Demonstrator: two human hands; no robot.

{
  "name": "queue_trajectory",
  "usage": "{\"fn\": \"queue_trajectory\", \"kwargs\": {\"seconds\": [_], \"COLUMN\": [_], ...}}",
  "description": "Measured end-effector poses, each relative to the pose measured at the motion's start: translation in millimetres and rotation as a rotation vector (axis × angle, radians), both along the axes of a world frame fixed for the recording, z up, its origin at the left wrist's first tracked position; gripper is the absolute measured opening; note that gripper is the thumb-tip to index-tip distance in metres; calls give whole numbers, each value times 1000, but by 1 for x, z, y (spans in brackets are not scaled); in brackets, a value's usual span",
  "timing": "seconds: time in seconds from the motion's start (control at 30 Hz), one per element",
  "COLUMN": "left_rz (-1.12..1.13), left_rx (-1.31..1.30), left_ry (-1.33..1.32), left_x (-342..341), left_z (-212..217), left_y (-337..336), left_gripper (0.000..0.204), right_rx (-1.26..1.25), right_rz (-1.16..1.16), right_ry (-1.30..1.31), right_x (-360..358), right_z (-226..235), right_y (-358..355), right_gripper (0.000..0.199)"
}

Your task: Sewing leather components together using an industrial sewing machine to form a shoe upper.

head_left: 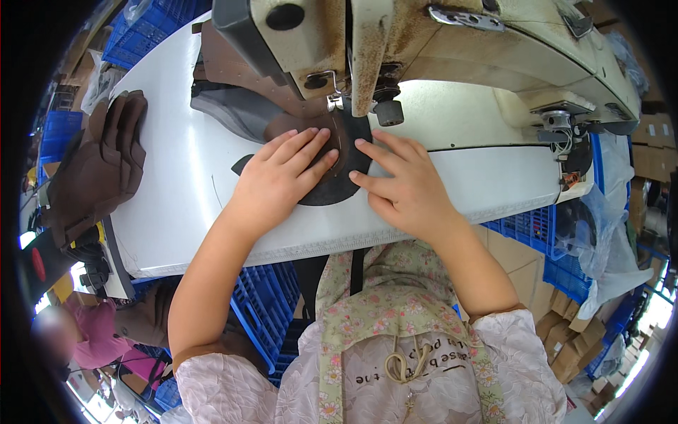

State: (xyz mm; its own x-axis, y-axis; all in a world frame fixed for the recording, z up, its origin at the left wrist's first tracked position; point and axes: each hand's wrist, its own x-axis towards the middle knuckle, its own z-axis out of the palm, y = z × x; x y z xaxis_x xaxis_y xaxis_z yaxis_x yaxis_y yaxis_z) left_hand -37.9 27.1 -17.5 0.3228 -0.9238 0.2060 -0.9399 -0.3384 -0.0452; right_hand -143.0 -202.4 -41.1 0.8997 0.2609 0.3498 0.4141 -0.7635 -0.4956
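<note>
My left hand (272,180) lies on a brown leather-like piece (323,134), its fingers stretched out toward the presser foot (335,103) of a sewing machine (452,42). Beneath the brown piece is a black rounded piece (330,192), and a curved line of stitching shows on the brown. My right hand (409,184) has its fingers spread, with the tips at the right edge of the black piece. More of the work, a dotted brown panel (233,60) and a grey-black part (236,113), stretches out behind my left hand. Neither hand grips anything.
A white sewing table (176,212) carries the work, with a ruler strip along its front edge. Several stacked brown pieces (106,155) hang at its left end. Blue crates (265,304) stand below, cardboard boxes (572,339) at the right. Another person (99,328) is at the lower left.
</note>
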Motion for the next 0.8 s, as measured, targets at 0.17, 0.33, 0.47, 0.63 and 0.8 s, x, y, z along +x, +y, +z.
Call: {"fn": "queue_trajectory", "kwargs": {"seconds": [0.17,0.33,0.47,0.63,0.8], "left_rz": [5,-6,-7,-13,-21], "left_rx": [-31,-35,-33,-32,-43], "left_ry": [38,57,67,60,58], "left_x": [1,6,8,11,19], "left_z": [-1,-1,-1,-1,-2], "left_y": [0,1,1,3,3], "left_gripper": [46,43,44,43,44], "right_rx": [2,-31,-33,-31,8], "right_rz": [-3,2,-6,-9,-36], "right_ry": [-3,-34,-35,-46,-73], "right_x": [0,2,2,4,9], "right_z": [0,0,0,0,-2], "right_y": [1,2,4,6,11], "right_gripper": [30,27,27,26,25]}}
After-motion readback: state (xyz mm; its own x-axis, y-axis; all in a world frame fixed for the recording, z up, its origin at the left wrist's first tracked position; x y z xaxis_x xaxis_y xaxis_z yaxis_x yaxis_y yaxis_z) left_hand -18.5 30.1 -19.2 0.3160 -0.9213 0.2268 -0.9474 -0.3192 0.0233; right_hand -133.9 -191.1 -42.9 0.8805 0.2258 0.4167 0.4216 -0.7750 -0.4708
